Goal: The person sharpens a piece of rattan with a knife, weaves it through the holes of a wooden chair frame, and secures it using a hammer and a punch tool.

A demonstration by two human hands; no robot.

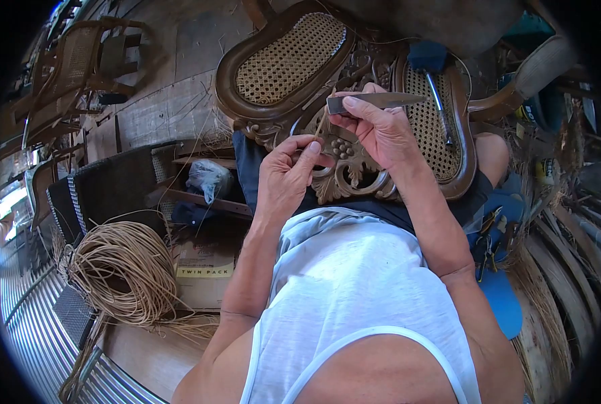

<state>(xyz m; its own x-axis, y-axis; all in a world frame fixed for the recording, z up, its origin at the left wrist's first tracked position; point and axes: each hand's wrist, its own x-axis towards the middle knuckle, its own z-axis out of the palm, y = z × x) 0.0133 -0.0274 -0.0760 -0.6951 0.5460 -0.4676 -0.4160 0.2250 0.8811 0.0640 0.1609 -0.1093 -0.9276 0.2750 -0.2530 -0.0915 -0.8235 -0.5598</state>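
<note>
The cane strand point(321, 126) stands nearly upright between the two hands, above the carved chair point(344, 176) lying across the lap. The left hand point(286, 176) is closed, thumb and fingers pinching the strand's lower end. The right hand point(381, 131) is closed around a knife point(374, 102), whose blade appears to meet the strand's tip. A cardboard box point(205, 271) sits beside a coil of cane point(122, 269); its contents cannot be seen.

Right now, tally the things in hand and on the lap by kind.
Knife, in right hand: 1
Cane strand, pinched by left hand: 1
Woven cane panels on carved chair frame: 2
Blue-handled tool lying on one panel: 1
Total: 5
</note>
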